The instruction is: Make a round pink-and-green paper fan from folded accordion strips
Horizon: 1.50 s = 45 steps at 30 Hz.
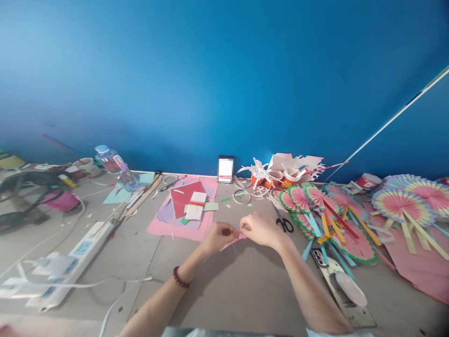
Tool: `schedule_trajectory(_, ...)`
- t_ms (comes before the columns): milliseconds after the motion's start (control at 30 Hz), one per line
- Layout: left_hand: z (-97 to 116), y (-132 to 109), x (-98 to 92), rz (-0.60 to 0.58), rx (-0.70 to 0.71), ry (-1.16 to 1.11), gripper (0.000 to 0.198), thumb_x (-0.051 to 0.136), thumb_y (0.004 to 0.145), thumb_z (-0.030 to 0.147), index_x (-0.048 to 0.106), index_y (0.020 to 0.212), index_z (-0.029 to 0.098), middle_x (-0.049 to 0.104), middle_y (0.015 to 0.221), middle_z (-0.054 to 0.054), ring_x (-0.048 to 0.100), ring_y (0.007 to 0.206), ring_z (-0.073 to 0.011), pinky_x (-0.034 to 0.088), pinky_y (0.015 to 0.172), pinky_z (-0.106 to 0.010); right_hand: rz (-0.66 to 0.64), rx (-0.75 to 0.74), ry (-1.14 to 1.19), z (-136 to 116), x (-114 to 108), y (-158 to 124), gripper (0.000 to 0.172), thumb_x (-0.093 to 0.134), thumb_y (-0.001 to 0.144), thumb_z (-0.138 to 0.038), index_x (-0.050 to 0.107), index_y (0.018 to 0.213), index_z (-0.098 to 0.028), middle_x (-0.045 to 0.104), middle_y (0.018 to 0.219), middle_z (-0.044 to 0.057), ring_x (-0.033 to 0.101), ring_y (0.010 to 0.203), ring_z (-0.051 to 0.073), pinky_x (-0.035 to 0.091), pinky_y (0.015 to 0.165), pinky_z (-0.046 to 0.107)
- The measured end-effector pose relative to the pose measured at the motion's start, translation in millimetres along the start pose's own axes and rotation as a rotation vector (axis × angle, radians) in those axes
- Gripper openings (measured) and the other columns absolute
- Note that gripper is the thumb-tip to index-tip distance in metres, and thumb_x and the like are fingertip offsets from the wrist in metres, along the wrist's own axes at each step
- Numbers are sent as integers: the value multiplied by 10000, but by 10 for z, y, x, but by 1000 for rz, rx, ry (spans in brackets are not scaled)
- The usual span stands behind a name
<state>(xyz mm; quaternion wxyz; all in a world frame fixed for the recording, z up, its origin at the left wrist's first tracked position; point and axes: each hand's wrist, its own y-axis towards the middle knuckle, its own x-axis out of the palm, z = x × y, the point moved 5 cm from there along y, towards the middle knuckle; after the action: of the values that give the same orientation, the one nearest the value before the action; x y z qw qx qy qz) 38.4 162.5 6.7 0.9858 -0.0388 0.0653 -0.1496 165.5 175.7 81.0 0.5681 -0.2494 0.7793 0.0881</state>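
Note:
My left hand [218, 238] and my right hand [262, 229] meet over the middle of the table, fingertips pinched close together. Between them they grip a small pink paper piece [229, 244], mostly covered by the fingers. Whether it is folded I cannot tell. A beaded bracelet circles my left wrist. Just beyond my left hand are stacked coloured sheets: a large pink one [161, 228], a purple one and a red one [181, 199], with a small white packet [195, 206] on top. Black-handled scissors [285, 224] lie to the right of my right hand.
Pleated paper fans [403, 201] with coloured strips spread over the right side, near a phone [336, 290]. Red cups [290, 177] with white strips stand by the blue wall. At left are a power strip [75, 262], loose cables and a tilted water bottle [117, 166].

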Motion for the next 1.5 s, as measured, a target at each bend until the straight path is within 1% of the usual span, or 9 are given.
schedule_trajectory(200,-74,60,-130,192,59,-10,120,652,676,246,697,629,145,673,612,-51,571,546,-145,401,499,-217,131,111,-253,-221,152,-17,193,495,844,-129,672,783,-173,686,756,124,647,669,210,362,552,253)
schedule_trajectory(533,-86,86,-293,399,67,-351,232,748,605,335,702,718,138,703,709,-65,648,676,-187,501,667,-281,191,155,-225,-226,98,-15,179,444,899,-170,615,871,-216,685,780,44,647,708,172,343,558,218)
schedule_trajectory(700,-92,54,-322,448,-10,-441,298,772,591,358,722,773,127,701,737,-73,628,663,-161,488,587,-238,160,162,-190,-188,112,4,211,405,913,-184,602,845,-218,671,825,32,636,690,158,293,529,230)
schedule_trajectory(900,-192,82,-394,461,-69,-574,328,767,582,411,684,732,131,636,612,-15,457,404,-66,369,367,-189,85,168,-184,-5,88,-20,225,401,887,-152,610,823,-204,658,860,42,628,731,161,275,532,243)
schedule_trajectory(1200,-160,80,-428,485,-66,-516,305,730,611,429,655,694,146,630,616,-9,440,394,-63,358,373,-195,-83,189,-180,199,140,15,264,413,833,-111,663,793,-188,689,854,101,648,779,219,360,585,261)
schedule_trajectory(1267,-138,77,-413,482,-44,-480,281,726,621,413,659,690,148,647,636,-21,486,436,-76,387,423,-199,-82,162,-124,217,184,63,255,433,814,-108,674,853,-179,686,923,119,645,855,237,405,642,276)
schedule_trajectory(1333,-109,76,-400,477,0,-456,250,726,630,383,663,691,149,667,669,-37,562,535,-109,439,522,-215,7,93,20,192,194,126,256,464,821,-146,659,982,-181,664,1047,120,619,967,241,435,740,294)
schedule_trajectory(1400,-94,78,-395,479,38,-450,226,729,632,359,663,685,149,670,674,-41,606,630,-138,462,611,-234,126,1,273,138,193,193,264,492,848,-249,629,1068,-202,645,1120,91,599,1022,218,439,824,295)
schedule_trajectory(1500,-114,81,-408,508,48,-451,214,743,616,340,666,683,151,663,680,-27,602,644,-133,455,627,-231,173,-91,675,59,280,303,253,565,814,-390,647,979,-218,684,1022,43,627,946,191,465,815,281)
